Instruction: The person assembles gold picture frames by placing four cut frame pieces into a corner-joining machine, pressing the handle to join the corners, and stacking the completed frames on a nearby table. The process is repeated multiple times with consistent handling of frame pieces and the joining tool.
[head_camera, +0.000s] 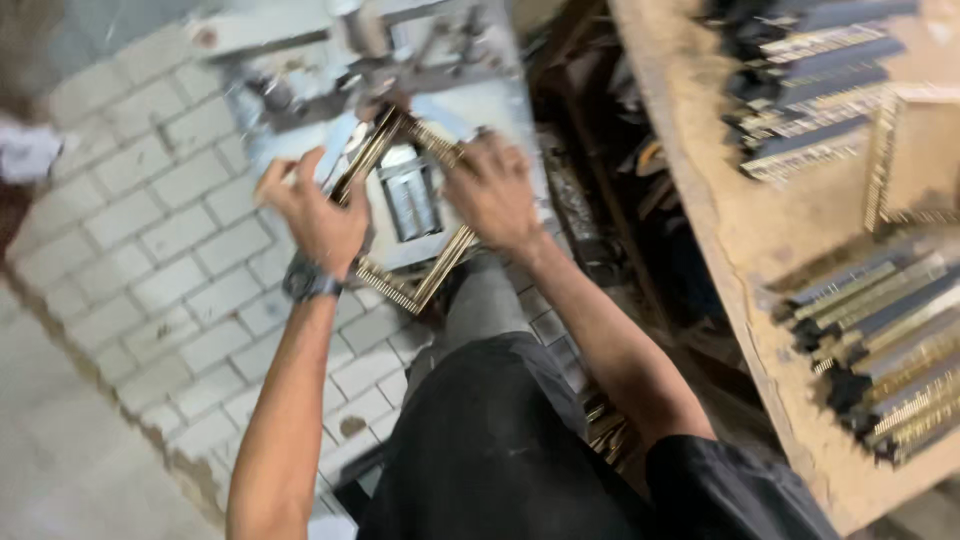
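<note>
Dark-trousered knees (500, 440) sit below the two hands: left hand (318, 222) and right hand (492, 192) each grip a side of the gilt picture frame (415, 285), held on the grey joining machine (400, 110). With fingers this near the head, a pinch seems possible, and an uneven grip could skew the corner.

Hands at work: two, left hand (318, 215) and right hand (492, 190); gilt picture frame (405, 215) held between them: one; wristwatch (308, 282): one; grey machine (370, 60): one; wooden bench (730, 230): one; moulding stacks (810, 80) on it: two, individual strips too blurred to count.
</note>
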